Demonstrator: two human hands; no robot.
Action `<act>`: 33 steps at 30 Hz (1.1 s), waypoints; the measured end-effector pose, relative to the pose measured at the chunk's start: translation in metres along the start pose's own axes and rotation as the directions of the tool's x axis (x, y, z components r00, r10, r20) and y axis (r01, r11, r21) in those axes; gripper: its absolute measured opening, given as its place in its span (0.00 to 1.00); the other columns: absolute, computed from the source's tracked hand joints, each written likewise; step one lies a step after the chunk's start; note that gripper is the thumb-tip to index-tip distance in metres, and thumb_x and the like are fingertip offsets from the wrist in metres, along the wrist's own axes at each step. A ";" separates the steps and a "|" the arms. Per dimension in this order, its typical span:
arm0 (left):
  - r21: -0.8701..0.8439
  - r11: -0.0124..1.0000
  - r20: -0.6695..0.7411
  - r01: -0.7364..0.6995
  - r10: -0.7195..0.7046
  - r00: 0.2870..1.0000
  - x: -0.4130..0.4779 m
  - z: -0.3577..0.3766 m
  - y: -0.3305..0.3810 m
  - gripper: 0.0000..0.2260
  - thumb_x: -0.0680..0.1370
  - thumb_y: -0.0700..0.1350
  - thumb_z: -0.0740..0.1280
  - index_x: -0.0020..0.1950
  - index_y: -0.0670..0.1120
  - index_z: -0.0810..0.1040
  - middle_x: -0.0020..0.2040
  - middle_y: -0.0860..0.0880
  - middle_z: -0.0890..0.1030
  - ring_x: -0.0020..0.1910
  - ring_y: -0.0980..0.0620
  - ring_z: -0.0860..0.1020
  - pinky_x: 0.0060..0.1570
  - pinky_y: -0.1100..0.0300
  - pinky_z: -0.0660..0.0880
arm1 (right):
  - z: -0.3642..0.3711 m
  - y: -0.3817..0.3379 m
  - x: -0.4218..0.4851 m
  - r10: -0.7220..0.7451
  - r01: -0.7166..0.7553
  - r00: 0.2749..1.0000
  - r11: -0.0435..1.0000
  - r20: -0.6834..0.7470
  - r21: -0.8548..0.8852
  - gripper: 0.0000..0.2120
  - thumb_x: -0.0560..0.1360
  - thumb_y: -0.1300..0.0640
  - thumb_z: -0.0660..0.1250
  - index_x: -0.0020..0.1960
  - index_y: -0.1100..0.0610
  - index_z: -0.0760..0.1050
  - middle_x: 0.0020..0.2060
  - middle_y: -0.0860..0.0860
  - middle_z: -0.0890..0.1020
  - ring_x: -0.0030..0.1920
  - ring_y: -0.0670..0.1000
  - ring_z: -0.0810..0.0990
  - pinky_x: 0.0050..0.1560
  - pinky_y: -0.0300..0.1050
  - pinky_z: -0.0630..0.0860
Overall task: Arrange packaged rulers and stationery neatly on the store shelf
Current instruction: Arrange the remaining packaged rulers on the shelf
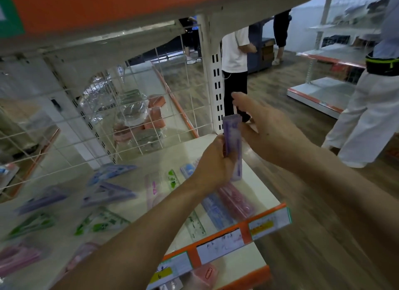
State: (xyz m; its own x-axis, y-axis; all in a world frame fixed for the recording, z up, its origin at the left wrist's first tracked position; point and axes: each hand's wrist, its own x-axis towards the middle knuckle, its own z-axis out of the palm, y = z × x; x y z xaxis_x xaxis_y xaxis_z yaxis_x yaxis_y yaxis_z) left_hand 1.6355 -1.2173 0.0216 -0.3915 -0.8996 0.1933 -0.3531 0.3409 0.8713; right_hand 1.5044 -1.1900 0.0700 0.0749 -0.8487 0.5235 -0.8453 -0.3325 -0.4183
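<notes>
Gripping purple pack (232, 134), labels (219, 243) blurred

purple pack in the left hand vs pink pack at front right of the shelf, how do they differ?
Pose: the purple pack stands roughly upright in the air; the pink pack lies flat on the shelf. Hold: the left hand grips the purple pack; no hand is on the pink pack. Both are long, narrow packs.

Head camera looks forward and down, close over the shelf (185, 151).
</notes>
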 end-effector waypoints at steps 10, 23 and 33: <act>-0.019 1.000 -0.012 -0.021 0.020 1.000 0.001 0.003 -0.005 0.01 0.79 0.39 0.62 0.50 0.43 0.70 0.43 0.45 0.77 0.42 0.51 0.75 0.40 0.66 0.71 | 0.007 -0.004 -0.002 -0.031 0.019 0.993 0.994 0.114 0.105 0.23 0.78 0.60 0.60 0.73 0.54 0.62 0.64 0.46 0.71 0.57 0.48 0.75 0.52 0.42 0.74; -0.445 0.786 -0.001 0.429 -0.479 0.878 0.008 0.012 0.010 0.06 0.71 0.31 0.65 0.45 0.36 0.79 0.43 0.37 0.82 0.39 0.45 0.80 0.47 0.51 0.79 | 0.032 0.018 -0.035 0.223 -0.153 0.948 0.944 0.226 -0.291 0.12 0.75 0.47 0.64 0.38 0.51 0.64 0.36 0.49 0.76 0.39 0.55 0.78 0.32 0.42 0.67; -0.470 0.719 0.106 0.511 -0.529 0.842 0.002 0.018 0.019 0.05 0.72 0.30 0.67 0.39 0.39 0.77 0.33 0.44 0.78 0.32 0.49 0.76 0.31 0.58 0.79 | 0.022 0.008 -0.019 0.358 -0.200 0.864 0.889 0.353 -0.411 0.13 0.73 0.44 0.64 0.41 0.54 0.73 0.33 0.50 0.74 0.35 0.52 0.75 0.31 0.43 0.69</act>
State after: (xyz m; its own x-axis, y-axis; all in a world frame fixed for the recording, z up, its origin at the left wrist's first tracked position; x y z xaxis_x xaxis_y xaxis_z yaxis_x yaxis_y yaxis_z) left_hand 1.6126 -1.2079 0.0304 -0.2330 -0.9089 -0.3457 -0.0544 -0.3428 0.9378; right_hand 1.5081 -1.1852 0.0402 -0.0510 -0.9979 0.0407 -0.9843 0.0433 -0.1714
